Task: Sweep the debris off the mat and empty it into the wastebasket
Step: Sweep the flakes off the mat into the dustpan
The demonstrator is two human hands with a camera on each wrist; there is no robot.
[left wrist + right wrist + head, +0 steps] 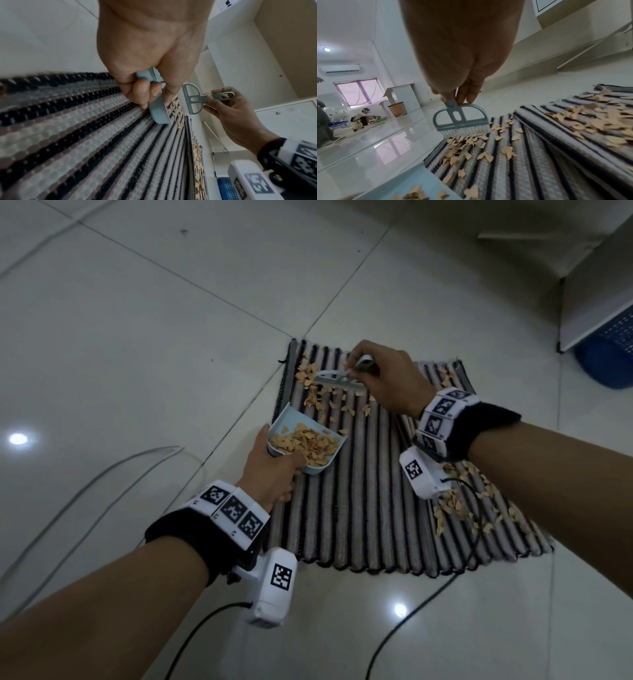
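A striped mat [363, 494] lies on the tiled floor with tan debris flakes [318, 398] scattered at its far left and more flakes [459, 501] at its right. My left hand [274, 470] grips the handle of a light blue dustpan [305, 440], half full of flakes, resting on the mat's left edge. My right hand [387, 381] pinches the handle of a small blue brush [337, 380]. The brush's white bristles [464, 132] hover at the mat's far edge, just above the flakes. The blue wastebasket [606, 361] stands at the far right.
Cables [102, 491] trail over the white tiles left of the mat, and a black cable [411, 611] runs in front of it. White furniture [596, 296] stands above the wastebasket. In the right wrist view an orange basket [397, 108] and a crouching person [362, 119] are far off.
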